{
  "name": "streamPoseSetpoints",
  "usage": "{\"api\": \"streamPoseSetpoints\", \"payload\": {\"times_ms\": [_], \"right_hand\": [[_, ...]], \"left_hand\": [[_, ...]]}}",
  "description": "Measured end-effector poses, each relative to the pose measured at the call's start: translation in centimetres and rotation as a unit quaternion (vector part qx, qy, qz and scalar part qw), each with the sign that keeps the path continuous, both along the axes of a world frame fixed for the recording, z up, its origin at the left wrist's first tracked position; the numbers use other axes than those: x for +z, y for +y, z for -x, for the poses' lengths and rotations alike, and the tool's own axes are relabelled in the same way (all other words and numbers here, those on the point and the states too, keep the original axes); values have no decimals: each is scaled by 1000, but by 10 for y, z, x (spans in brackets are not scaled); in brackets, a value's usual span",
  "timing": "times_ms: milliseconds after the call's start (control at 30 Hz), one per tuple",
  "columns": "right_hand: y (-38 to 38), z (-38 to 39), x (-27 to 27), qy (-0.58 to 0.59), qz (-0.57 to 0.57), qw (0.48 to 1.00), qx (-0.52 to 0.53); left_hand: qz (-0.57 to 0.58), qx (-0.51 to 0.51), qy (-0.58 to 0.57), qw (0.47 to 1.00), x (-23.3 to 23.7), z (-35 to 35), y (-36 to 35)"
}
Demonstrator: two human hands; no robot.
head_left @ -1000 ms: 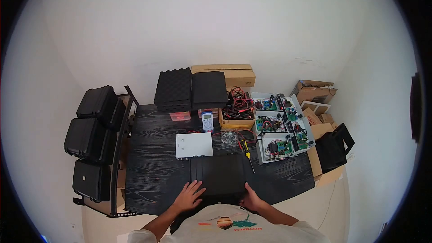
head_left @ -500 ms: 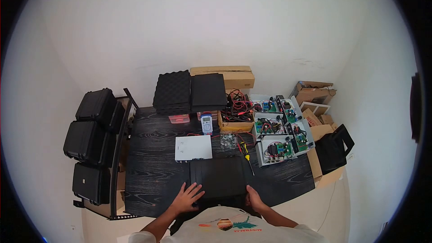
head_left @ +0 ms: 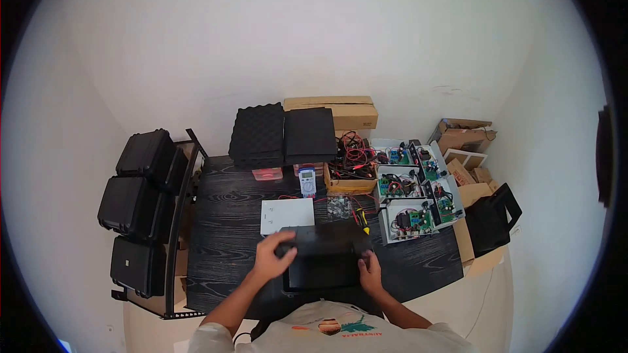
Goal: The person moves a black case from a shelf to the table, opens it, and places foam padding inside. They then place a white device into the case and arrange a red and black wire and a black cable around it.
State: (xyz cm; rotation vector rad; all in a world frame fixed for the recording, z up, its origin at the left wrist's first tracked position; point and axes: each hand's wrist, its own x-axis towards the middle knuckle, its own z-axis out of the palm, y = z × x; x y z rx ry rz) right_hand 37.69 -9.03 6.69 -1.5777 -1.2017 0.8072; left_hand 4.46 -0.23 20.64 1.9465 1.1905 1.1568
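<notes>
A black hard case (head_left: 324, 273) lies at the table's front edge, close to my body. Its lid (head_left: 324, 238) is tilted up and away from me, and the dark inside shows. My left hand (head_left: 272, 259) grips the lid's left edge, thumb and fingers around it. On the other side, my right hand (head_left: 370, 274) has its fingers closed at the right edge of the case, near the lid's corner. Just behind the lid is a white box (head_left: 288, 214), partly covered by it. A yellow-and-black screwdriver (head_left: 362, 219) lies beyond the right corner.
A multimeter (head_left: 307, 181), a bag of small parts (head_left: 339, 208) and a carton of cables (head_left: 350, 185) stand farther back. Open units with circuit boards (head_left: 409, 219) are at right. Black foam sheets (head_left: 309, 134) lie at the back; more black cases (head_left: 124, 202) fill a left rack.
The case lid has swung up from lying flat, exposing the inside. My left hand has risen and moved forward with it; my right hand has moved slightly forward.
</notes>
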Motion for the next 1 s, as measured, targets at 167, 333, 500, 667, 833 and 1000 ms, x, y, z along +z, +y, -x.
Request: {"api": "streamPoseSetpoints", "payload": {"times_ms": [167, 333, 500, 667, 833, 1000], "right_hand": [[52, 4, 0, -76, -63, 995, -4], [153, -16, 34, 40, -125, 991, -33], [273, -31, 111, 180, -177, 967, -30], [371, -21, 141, 144, 71, 976, 146], [423, -9, 118, 89, 140, 964, 205], [420, 1, 129, 62, 143, 970, 188]], "left_hand": [[-4, 118, -151, 981, 10, -23, 76], [-2, 172, -249, 953, -44, -31, 115], [3, 173, -262, 950, -75, -38, 124], [-21, 192, -198, 961, -83, -37, 130], [-3, 185, -126, 975, -100, -35, 112], [16, 165, -79, 983, -128, -30, 84]]}}
